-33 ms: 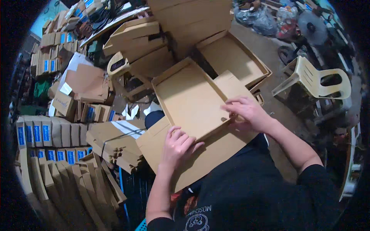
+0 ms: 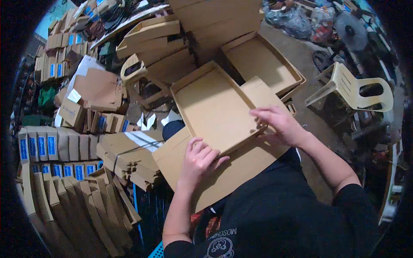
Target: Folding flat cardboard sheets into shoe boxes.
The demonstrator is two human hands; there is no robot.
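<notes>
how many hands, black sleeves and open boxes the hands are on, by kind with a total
Hands: 2 (left hand, right hand)
Sleeves: 2 (left sleeve, right sleeve)
Open box: 1
Total: 5

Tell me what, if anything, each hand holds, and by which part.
A shallow open cardboard tray: the left hand holds it at its near-left corner, the right hand at its near-right corner.
</notes>
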